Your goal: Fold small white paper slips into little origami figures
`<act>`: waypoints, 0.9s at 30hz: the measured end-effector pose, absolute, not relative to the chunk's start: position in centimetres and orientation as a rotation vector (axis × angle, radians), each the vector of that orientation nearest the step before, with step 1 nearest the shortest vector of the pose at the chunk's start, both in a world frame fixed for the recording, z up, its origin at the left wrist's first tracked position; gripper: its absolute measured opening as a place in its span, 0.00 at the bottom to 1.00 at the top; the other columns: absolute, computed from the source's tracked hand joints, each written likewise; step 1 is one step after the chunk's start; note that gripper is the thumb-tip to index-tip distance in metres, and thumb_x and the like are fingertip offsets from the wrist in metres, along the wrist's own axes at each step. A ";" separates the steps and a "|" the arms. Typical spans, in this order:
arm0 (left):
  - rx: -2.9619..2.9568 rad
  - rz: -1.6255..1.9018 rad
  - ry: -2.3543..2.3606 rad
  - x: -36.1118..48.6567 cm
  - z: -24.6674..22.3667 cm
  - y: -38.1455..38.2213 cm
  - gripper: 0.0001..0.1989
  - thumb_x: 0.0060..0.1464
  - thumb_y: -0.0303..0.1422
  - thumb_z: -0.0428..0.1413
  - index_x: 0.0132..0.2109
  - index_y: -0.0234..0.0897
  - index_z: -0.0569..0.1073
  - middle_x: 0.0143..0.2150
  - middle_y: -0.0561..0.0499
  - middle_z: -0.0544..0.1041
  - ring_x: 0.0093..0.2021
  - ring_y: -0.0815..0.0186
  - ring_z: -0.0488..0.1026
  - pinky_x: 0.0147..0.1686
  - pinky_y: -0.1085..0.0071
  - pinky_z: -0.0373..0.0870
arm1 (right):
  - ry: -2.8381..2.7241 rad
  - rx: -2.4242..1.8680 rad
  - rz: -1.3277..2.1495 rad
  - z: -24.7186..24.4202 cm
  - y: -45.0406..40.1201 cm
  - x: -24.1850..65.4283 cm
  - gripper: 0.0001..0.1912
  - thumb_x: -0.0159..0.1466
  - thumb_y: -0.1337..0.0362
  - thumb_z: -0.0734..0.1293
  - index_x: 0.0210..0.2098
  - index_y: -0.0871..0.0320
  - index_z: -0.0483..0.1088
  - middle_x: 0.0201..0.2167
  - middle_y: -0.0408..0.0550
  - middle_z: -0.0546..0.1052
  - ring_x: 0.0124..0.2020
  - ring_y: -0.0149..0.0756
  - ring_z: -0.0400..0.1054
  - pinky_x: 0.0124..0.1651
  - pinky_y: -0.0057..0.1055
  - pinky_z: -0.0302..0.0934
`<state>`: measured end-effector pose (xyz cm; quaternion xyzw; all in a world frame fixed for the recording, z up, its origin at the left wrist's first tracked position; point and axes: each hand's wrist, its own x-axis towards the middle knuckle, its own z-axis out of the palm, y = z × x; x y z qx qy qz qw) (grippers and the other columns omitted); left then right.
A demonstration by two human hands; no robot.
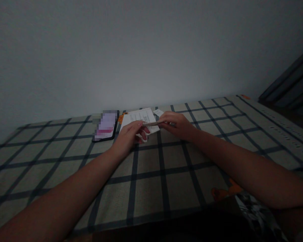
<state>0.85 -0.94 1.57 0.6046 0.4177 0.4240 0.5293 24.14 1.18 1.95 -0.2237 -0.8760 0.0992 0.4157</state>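
Observation:
Both of my hands meet over the middle of the checked cloth, holding a thin, flat, pale piece [153, 124] between them. It shows nearly edge-on, so its exact kind is unclear. My left hand [130, 132] pinches its left end, thumb on top and the other fingers curled below. At the right end, the fingers of my right hand [176, 123] are closed on it. A white printed sheet [138, 116] lies just behind and beneath the hands, partly covered by them. Beside my right hand is a small white slip [158, 112].
A phone [107, 126] with a lit, blurred screen lies left of the sheet. The checked cloth [148, 191] has orange patches and lettering at its right side. A plain wall [151, 53] rises behind it. Dark striped fabric [293, 77] hangs at the far right.

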 end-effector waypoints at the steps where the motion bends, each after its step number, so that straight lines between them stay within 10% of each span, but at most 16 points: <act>1: 1.445 1.013 0.983 0.9 1.6 -1.0 0.19 0.59 0.47 0.53 0.36 0.36 0.75 0.31 0.49 0.76 0.26 0.69 0.70 0.21 0.74 0.65 | -2.186 -0.590 0.261 1.9 1.2 24.1 0.09 0.69 0.61 0.64 0.39 0.58 0.74 0.36 0.48 0.77 0.39 0.33 0.68 0.43 0.31 0.61; 13: 1.438 0.978 0.990 0.9 1.3 -0.8 0.08 0.53 0.36 0.57 0.39 0.38 0.73 0.25 0.54 0.75 0.25 0.70 0.71 0.24 0.76 0.64 | -1.976 -0.777 0.549 2.1 1.0 23.8 0.17 0.62 0.52 0.69 0.26 0.60 0.72 0.27 0.44 0.73 0.27 0.27 0.64 0.30 0.26 0.57; 27: 1.588 1.087 1.076 0.8 1.3 -0.8 0.15 0.53 0.46 0.61 0.34 0.37 0.76 0.29 0.53 0.75 0.27 0.68 0.70 0.26 0.74 0.65 | -2.001 -0.861 0.914 2.0 0.8 23.6 0.19 0.65 0.51 0.65 0.27 0.61 0.72 0.25 0.44 0.75 0.28 0.29 0.67 0.33 0.28 0.60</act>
